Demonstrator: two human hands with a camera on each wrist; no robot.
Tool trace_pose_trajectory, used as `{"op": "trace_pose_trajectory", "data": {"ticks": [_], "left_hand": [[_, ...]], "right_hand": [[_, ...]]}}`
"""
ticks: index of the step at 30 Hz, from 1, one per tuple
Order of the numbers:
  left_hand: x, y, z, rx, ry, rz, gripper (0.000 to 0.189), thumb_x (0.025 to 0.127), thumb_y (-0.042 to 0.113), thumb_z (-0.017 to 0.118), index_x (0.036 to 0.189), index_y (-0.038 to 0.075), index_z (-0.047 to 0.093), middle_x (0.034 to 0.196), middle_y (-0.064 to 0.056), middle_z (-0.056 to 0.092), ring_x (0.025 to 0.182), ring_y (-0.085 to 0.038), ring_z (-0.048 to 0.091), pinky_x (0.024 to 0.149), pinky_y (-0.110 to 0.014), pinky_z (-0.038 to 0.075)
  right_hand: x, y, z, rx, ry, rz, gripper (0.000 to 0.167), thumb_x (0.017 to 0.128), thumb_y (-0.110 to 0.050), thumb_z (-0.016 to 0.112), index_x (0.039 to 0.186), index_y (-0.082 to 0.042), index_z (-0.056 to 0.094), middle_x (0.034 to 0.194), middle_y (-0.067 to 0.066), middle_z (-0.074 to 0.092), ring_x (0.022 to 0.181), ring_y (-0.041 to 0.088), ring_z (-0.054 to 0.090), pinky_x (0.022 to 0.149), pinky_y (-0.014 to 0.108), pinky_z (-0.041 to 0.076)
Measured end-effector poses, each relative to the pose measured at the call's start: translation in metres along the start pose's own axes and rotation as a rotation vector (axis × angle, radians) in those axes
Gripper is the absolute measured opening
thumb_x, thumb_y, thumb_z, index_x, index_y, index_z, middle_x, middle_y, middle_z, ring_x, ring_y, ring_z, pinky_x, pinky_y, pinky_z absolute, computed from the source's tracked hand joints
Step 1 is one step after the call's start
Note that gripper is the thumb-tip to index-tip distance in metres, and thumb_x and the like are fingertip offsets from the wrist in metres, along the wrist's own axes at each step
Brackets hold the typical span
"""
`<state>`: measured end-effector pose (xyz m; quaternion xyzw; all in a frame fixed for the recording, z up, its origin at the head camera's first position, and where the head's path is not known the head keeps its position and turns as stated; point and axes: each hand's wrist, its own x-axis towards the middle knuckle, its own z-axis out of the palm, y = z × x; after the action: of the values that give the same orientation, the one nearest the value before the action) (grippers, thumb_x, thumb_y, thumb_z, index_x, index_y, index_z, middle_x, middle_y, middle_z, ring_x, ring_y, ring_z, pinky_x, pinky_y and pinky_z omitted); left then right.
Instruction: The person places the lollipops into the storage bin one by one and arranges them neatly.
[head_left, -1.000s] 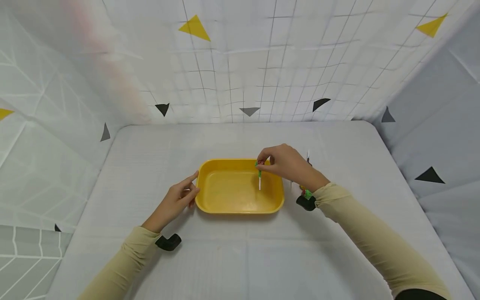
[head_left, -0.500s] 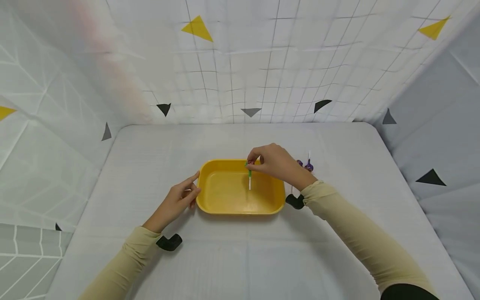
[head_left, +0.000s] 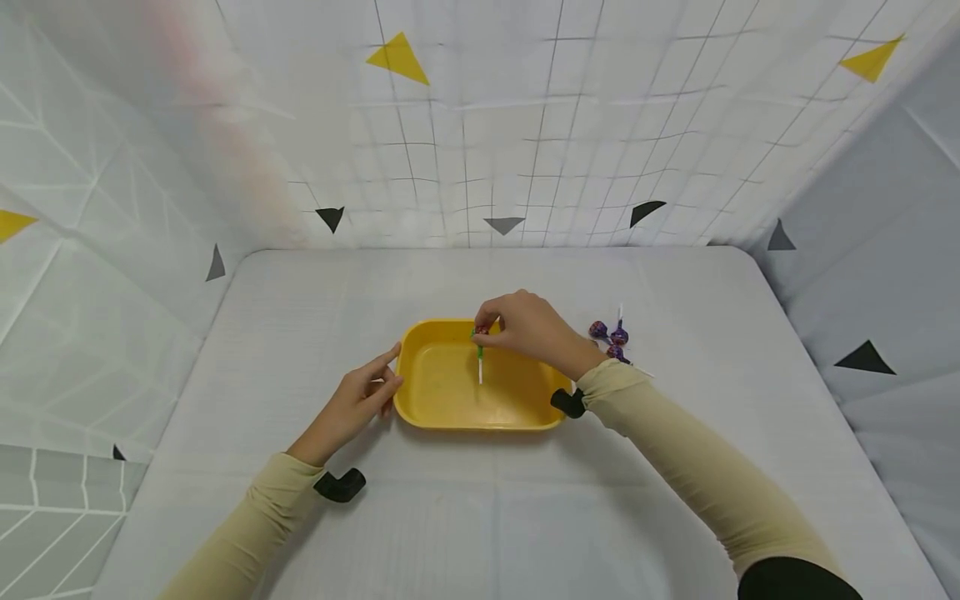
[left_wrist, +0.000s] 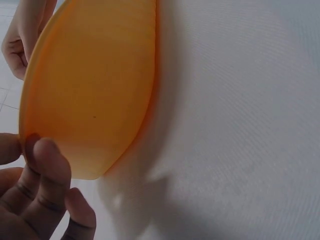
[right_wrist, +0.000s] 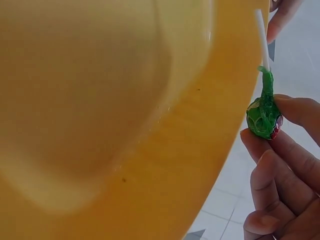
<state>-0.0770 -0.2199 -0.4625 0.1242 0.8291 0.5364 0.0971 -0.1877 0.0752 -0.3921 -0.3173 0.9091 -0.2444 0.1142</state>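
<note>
Jutting stick-first from right grip (head_left: pixel 531 328), lollipop (right_wrist: pixel 263 118)

Tray (head_left: pixel 442 387) in high head, close wrist views

The right hand (head_left: pixel 528 333) has moved leftward, carrying the lollipop (head_left: pixel 480 354) from the end of the tray (head_left: pixel 483 421) away from the left hand (head_left: pixel 356 404) to about its middle, nearer that hand. The right sleeve (head_left: pixel 675 442) has swung the same way, and the black piece (head_left: pixel 567 403) beside the right wrist, earlier off the tray's side, now overlaps it in the head view. Three purple lollipops (head_left: pixel 618 336), mostly hidden a second ago, have come into sight to the right hand's right.
</note>
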Motion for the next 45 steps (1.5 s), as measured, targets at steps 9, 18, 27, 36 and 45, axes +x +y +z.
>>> {"op": "trace_pose_trajectory", "data": {"ticks": [9, 18, 27, 36, 45], "left_hand": [[-0.001, 0.001, -0.002, -0.013, 0.000, 0.007, 0.059, 0.108, 0.013, 0.056, 0.161, 0.003, 0.033, 0.092, -0.014, 0.058, 0.062, -0.022, 0.058, 0.057, -0.028, 0.049], [-0.002, 0.003, -0.004, 0.003, -0.004, -0.017, 0.058, 0.108, 0.016, 0.055, 0.161, 0.005, 0.033, 0.091, -0.013, 0.059, 0.064, -0.029, 0.059, 0.057, -0.024, 0.046], [0.000, 0.002, -0.006, -0.005, -0.016, 0.016, 0.057, 0.109, 0.014, 0.053, 0.161, 0.004, 0.032, 0.091, -0.014, 0.059, 0.064, -0.036, 0.060, 0.056, -0.025, 0.047], [0.001, 0.000, -0.006, -0.009, -0.026, -0.004, 0.058, 0.109, 0.015, 0.054, 0.162, 0.005, 0.033, 0.092, -0.014, 0.060, 0.066, -0.037, 0.061, 0.056, -0.023, 0.045], [0.000, 0.000, -0.005, -0.006, -0.026, 0.001, 0.058, 0.109, 0.015, 0.054, 0.161, 0.005, 0.033, 0.091, -0.013, 0.060, 0.065, -0.035, 0.061, 0.057, -0.023, 0.046]], "right_hand": [[0.015, -0.013, 0.008, 0.000, -0.020, -0.019, 0.014, 0.095, -0.033, 0.076, 0.102, -0.021, 0.079, 0.097, -0.008, 0.079, 0.078, 0.011, 0.064, 0.070, 0.027, 0.052], [0.030, -0.025, 0.019, -0.025, -0.040, -0.059, 0.014, 0.094, -0.032, 0.077, 0.100, -0.020, 0.079, 0.096, -0.008, 0.078, 0.084, 0.009, 0.068, 0.075, 0.027, 0.056], [0.044, -0.037, 0.034, -0.057, -0.076, -0.075, 0.016, 0.096, -0.033, 0.075, 0.103, -0.019, 0.079, 0.100, -0.007, 0.078, 0.090, 0.010, 0.070, 0.078, 0.028, 0.057], [0.053, -0.040, 0.051, -0.055, -0.094, -0.075, 0.018, 0.096, -0.034, 0.076, 0.104, -0.019, 0.080, 0.099, -0.009, 0.078, 0.089, 0.008, 0.070, 0.079, 0.027, 0.057], [0.060, -0.046, 0.058, -0.090, -0.093, -0.079, 0.021, 0.096, -0.034, 0.075, 0.104, -0.016, 0.080, 0.097, -0.007, 0.078, 0.080, 0.007, 0.067, 0.071, 0.023, 0.055]]}}
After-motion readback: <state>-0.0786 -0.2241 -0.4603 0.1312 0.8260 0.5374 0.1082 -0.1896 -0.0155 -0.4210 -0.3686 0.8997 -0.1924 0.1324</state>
